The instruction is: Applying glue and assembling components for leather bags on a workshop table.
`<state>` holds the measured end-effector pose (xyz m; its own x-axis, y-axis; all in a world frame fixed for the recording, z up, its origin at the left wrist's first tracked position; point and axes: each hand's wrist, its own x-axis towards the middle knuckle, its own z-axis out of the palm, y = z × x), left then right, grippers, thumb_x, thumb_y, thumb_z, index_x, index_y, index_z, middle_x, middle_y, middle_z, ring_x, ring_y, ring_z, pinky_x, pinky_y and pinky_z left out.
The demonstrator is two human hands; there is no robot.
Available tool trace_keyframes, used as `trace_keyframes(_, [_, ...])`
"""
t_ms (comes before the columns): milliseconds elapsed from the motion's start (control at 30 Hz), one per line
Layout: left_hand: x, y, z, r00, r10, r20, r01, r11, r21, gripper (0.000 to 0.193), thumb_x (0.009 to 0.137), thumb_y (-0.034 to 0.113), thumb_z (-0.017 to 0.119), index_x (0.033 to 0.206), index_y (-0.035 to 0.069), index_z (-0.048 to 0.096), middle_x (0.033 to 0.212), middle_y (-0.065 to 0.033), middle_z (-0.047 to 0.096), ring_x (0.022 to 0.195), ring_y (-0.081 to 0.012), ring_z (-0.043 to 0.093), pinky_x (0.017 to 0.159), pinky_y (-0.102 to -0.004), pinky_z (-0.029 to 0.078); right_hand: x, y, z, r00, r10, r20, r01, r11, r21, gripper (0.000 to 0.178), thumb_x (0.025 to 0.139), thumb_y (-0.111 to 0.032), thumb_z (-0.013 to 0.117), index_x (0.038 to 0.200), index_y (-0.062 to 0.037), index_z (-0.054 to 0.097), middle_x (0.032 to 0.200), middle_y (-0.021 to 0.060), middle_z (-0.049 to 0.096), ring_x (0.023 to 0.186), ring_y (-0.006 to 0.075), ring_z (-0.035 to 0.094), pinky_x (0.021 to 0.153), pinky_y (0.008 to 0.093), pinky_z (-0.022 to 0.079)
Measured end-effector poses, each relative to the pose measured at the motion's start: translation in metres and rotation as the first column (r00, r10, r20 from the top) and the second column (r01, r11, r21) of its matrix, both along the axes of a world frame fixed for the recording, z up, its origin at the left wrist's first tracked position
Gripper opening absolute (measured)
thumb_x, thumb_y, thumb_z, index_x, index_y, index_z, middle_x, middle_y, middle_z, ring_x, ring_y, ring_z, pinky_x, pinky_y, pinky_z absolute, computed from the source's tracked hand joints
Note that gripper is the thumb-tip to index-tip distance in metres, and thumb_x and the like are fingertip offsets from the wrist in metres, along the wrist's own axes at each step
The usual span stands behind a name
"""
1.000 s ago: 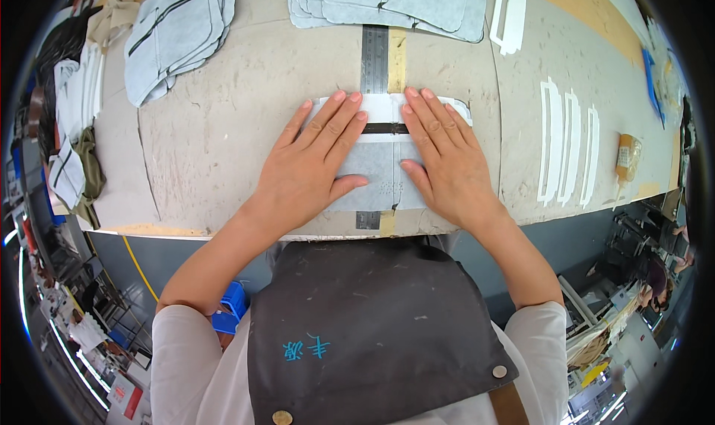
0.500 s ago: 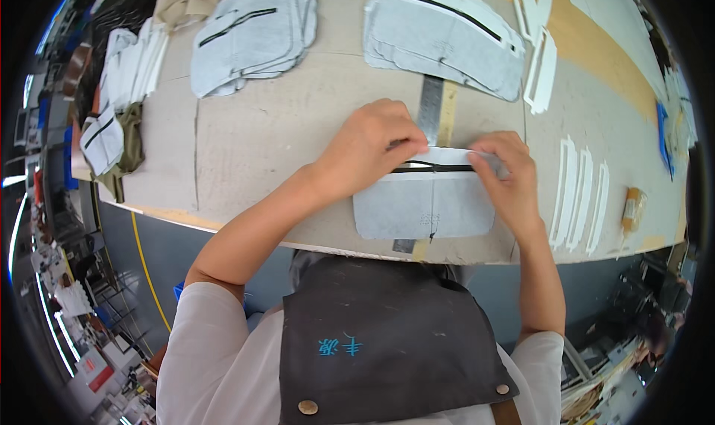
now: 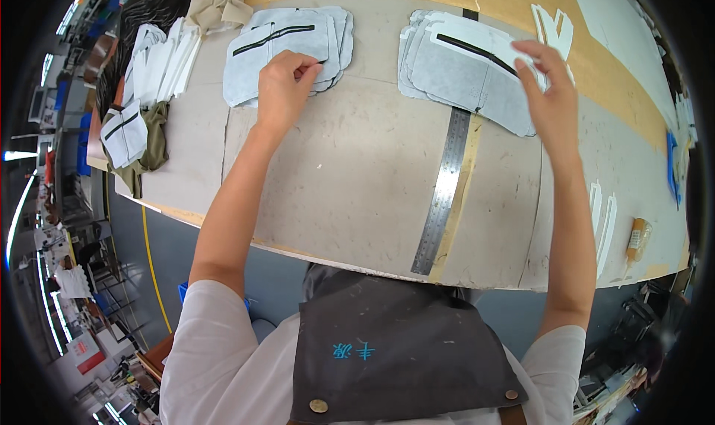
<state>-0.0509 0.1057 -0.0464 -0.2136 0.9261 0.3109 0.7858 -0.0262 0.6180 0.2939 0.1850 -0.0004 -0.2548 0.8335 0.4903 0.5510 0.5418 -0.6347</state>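
Grey fabric panels (image 3: 246, 78) with a black zipper strip across the top one lie in a stack at the far left. My left hand (image 3: 284, 86) is over the stack's front right part, thumb and forefinger pinched at the top panel's edge. A second stack of grey panels (image 3: 454, 71) lies at the far right, its top piece carrying a slanted black zipper in a white-edged slot. Over that stack's right end hovers my right hand (image 3: 553, 82), thumb and fingers apart, holding nothing. Whether its fingertips touch the panel I cannot tell.
A metal ruler (image 3: 441, 209) runs along the table beside a yellowish tape strip. White strips (image 3: 607, 224) and a small amber bottle (image 3: 637, 239) lie at the right. White cloth pieces (image 3: 165, 64) and an olive cloth (image 3: 155, 138) are heaped at the left edge.
The zippered panel both hands held near the table's front edge has gone from there. My left hand has moved far left to the left stack, my right hand far to the right stack.
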Motion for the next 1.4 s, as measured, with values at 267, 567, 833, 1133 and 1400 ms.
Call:
trace_keyframes(267, [0.089,-0.072,0.039,0.895,-0.399,-0.198,0.441,0.859,0.259,0.016,0.077,0.001,0.073,0.091,-0.001,0.065,0.087,-0.0119,0.064,0.075,-0.0295,0.058,0.067,-0.0379,0.048,-0.043,-0.086,-0.011,0.722,-0.155,-0.674,-0.533,0.496,-0.686,0.035,0.098,-0.027,0.059,0.121,0.0006,0.061,0.116,0.0078,0.065,0.105,0.0158,0.060,0.092,0.0305,0.047])
trace_keyframes(567, [0.081,-0.032,0.024,0.890,-0.454,0.049,0.442,0.883,0.160,0.041,0.079,0.013,0.077,0.114,-0.002,0.063,0.098,-0.0098,0.065,0.086,-0.0241,0.061,0.079,-0.0364,0.051,0.006,-0.137,-0.015,0.780,-0.244,-0.576,-0.459,0.401,-0.793,0.045,0.099,-0.033,0.057,0.126,0.0027,0.058,0.115,0.0072,0.066,0.102,0.0132,0.060,0.090,0.0274,0.047])
trace_keyframes(833, [0.088,-0.065,0.017,0.706,-0.131,0.696,0.548,0.723,-0.421,0.021,0.089,0.020,0.072,0.088,-0.001,0.067,0.069,0.0043,0.054,0.067,-0.0033,0.044,0.061,-0.0215,0.039,0.037,-0.158,-0.017,0.841,-0.302,-0.448,-0.270,0.483,-0.833,0.034,0.099,-0.030,0.058,0.108,0.0016,0.067,0.095,0.0013,0.067,0.085,0.0086,0.059,0.077,0.0249,0.047])
trace_keyframes(1133, [0.129,-0.099,0.006,0.924,-0.038,0.381,0.082,0.992,-0.100,0.036,0.100,0.021,0.058,0.072,0.002,0.049,0.057,-0.0003,0.034,0.056,-0.0065,0.028,0.046,-0.0263,0.028,0.019,-0.164,-0.048,0.882,-0.468,-0.054,0.428,0.844,-0.323,0.038,0.096,-0.021,0.065,0.068,0.0006,0.052,0.053,0.0043,0.038,0.053,0.0081,0.030,0.045,0.0274,0.030])
trace_keyframes(1400, [0.132,-0.102,-0.001,0.978,-0.074,0.194,0.095,0.990,-0.104,0.031,0.100,0.020,0.058,0.076,0.002,0.052,0.054,-0.0051,0.041,0.051,-0.0127,0.030,0.046,-0.0284,0.032,0.028,-0.165,-0.037,0.900,-0.407,0.154,0.435,0.830,-0.350,0.037,0.098,-0.018,0.061,0.068,0.0013,0.052,0.051,0.0087,0.044,0.049,0.0160,0.030,0.044,0.0304,0.032])
